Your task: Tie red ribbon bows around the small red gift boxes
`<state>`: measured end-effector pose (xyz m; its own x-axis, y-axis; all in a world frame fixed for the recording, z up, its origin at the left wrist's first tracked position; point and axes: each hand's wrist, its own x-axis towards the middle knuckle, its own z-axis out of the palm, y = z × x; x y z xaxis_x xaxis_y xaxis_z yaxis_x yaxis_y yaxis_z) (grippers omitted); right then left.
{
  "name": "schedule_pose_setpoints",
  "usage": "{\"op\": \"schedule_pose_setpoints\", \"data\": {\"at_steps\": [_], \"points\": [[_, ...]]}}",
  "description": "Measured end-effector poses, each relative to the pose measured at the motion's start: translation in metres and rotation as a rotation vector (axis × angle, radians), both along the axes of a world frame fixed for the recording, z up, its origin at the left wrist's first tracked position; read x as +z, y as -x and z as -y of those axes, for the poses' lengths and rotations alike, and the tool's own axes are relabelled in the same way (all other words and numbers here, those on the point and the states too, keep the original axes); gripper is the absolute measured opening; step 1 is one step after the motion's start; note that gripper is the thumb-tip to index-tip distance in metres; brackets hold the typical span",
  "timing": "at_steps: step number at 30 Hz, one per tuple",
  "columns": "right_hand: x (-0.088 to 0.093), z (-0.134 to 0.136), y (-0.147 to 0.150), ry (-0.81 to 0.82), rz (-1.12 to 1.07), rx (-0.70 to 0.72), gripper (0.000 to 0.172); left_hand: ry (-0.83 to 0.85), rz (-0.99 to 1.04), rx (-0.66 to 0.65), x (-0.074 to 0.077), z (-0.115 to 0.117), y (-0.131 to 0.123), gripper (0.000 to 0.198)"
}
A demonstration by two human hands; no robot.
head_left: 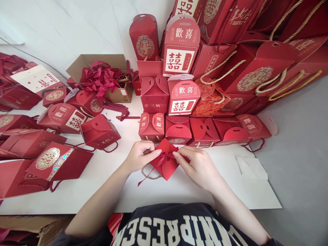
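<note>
A small red gift box [167, 171] sits on the white table between my hands, turned so that one corner points towards me. Across its top runs a dark red ribbon [164, 158] formed into a bow, one tail hanging down to the left. My left hand [140, 155] pinches the ribbon's left loop between thumb and forefinger. On the other side my right hand [196, 162] has its thumb and forefinger closed on the ribbon's right part. A twisted cord handle [151, 177] lies at the box's left side, partly hidden by the box.
Behind the box stand stacked red gift boxes [178, 130]. Taller boxes with rope handles [256, 68] rise at the right. A cardboard carton [119, 95] of ribbons stands at the back. More red boxes [64, 160] crowd the left. White tissue [252, 168] lies near the right edge.
</note>
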<state>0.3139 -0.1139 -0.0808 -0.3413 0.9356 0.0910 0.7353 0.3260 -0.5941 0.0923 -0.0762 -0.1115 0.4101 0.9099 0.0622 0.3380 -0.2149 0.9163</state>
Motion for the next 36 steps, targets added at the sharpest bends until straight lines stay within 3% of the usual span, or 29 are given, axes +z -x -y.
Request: {"op": "schedule_pose_setpoints", "data": {"at_steps": [8, 17, 21, 24, 27, 32, 36], "points": [[0.005, 0.001, -0.004, 0.138, 0.018, -0.086, 0.038, 0.124, 0.042, 0.155, -0.004, 0.003, -0.010, 0.045], [-0.001, 0.012, -0.034, 0.488, -0.006, 0.069, 0.047, 0.057, -0.041, 0.123, -0.002, 0.004, -0.009, 0.042], [0.013, 0.012, -0.060, 0.421, 0.161, 0.238, 0.032, -0.105, -0.191, 0.114, 0.008, 0.005, -0.011, 0.045], [0.034, 0.007, -0.068, 0.298, 0.129, 0.133, 0.027, -0.153, -0.258, 0.097, 0.014, 0.005, -0.013, 0.051], [0.044, -0.003, -0.053, 0.191, -0.058, 0.054, 0.022, -0.143, -0.276, 0.088, 0.014, 0.006, -0.013, 0.053], [0.020, -0.020, -0.016, 0.139, -0.236, 0.169, 0.016, -0.198, -0.301, 0.085, 0.010, 0.005, -0.010, 0.054], [0.000, -0.026, -0.010, 0.134, -0.303, 0.181, 0.005, -0.250, -0.324, 0.087, 0.008, 0.004, -0.009, 0.055]]}}
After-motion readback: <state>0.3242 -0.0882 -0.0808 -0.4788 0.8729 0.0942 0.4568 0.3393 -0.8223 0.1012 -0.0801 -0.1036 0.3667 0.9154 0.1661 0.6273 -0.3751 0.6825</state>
